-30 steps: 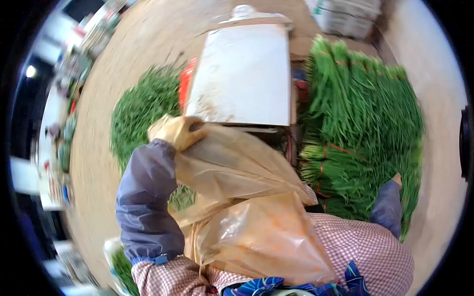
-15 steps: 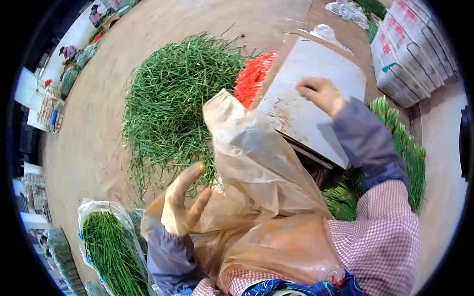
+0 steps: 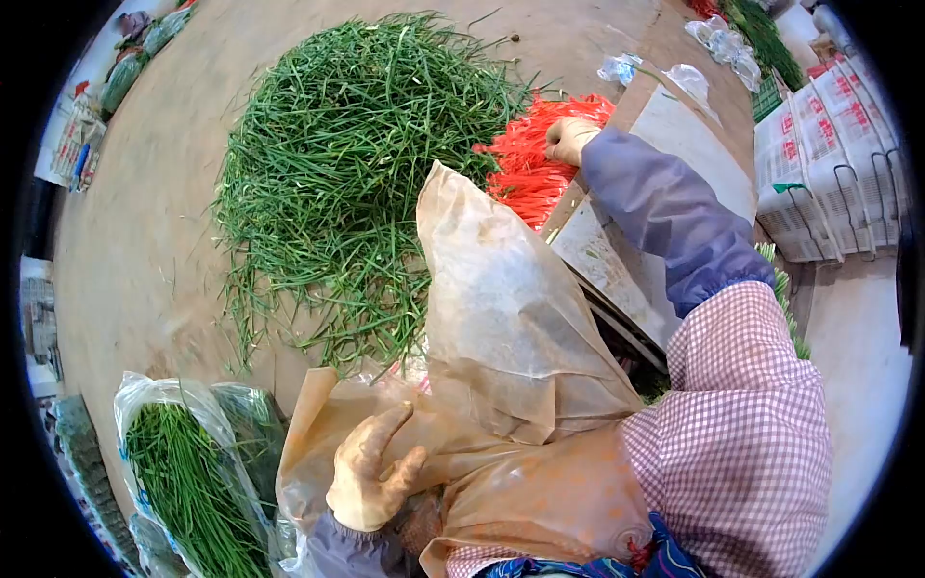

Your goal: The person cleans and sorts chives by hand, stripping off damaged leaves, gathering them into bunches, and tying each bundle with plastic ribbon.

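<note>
My right hand (image 3: 572, 141), in a pale glove, reaches over the heap of red plastic ties (image 3: 535, 193) at the edge of a white-topped stand (image 3: 699, 144). Its fingertips are pinched together on the ties. Low in the view, above my lap, is my left hand (image 3: 371, 472), also gloved. Thumb and fingers are apart there, with nothing between them. A tan plastic apron (image 3: 511, 308) covers my lap and rises in a peak between my arms. Just beyond it lies a big loose pile of long green stalks (image 3: 337, 164), left of the ties.
A clear plastic bag (image 3: 130, 390) packed with green stalks (image 3: 188, 482) stands at lower left. White printed crates (image 3: 819, 173) are stacked on the right. Crumpled clear plastic (image 3: 723, 43) lies on the floor (image 3: 145, 260) at the upper right.
My right hand has moved from above the white surface forward and left onto the red ties. My left hand has dropped slightly lower. The view has shifted.
</note>
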Demonstrator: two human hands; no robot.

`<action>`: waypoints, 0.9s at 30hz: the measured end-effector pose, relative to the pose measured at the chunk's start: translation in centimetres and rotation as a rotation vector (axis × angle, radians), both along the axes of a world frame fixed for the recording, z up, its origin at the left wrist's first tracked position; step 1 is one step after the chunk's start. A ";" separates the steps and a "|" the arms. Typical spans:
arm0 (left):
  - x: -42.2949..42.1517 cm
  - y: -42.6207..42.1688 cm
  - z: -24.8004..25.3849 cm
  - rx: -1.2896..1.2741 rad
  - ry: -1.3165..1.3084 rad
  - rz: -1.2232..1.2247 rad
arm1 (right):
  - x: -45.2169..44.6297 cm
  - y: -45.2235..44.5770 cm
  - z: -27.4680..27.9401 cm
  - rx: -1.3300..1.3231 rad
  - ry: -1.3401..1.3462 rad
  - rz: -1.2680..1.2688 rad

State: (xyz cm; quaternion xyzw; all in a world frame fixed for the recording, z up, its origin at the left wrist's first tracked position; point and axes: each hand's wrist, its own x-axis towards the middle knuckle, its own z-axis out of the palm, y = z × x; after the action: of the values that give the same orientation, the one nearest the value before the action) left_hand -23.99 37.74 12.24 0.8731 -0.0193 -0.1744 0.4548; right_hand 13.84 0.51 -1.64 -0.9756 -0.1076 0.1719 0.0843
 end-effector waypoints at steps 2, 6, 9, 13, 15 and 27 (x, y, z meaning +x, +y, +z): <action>-0.8 -0.7 -0.4 0.034 -0.015 -0.022 | 0.1 -1.2 -0.5 0.156 0.035 -0.119; -0.6 -0.3 0.6 0.058 -0.075 -0.073 | 0.9 -2.1 -0.7 0.649 0.066 -0.213; -1.5 -1.1 -0.2 0.064 -0.102 -0.085 | 0.0 -2.6 -1.4 0.852 0.039 -0.238; -2.2 -0.7 -0.3 0.067 -0.112 -0.105 | -0.8 -1.8 -1.6 0.987 0.027 -0.326; -2.6 -0.5 -0.8 0.081 -0.133 -0.129 | -1.2 -1.2 -1.3 1.037 -0.014 -0.339; -3.6 -0.4 -1.1 0.198 -0.197 -0.155 | -2.8 0.1 1.7 0.373 -0.268 -0.124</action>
State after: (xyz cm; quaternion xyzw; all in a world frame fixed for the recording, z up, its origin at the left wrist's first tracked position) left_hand -27.62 37.36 11.19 0.9225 -0.1136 -0.1236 0.3477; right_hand 11.00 0.64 0.10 -0.9619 -0.0877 0.0127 0.2586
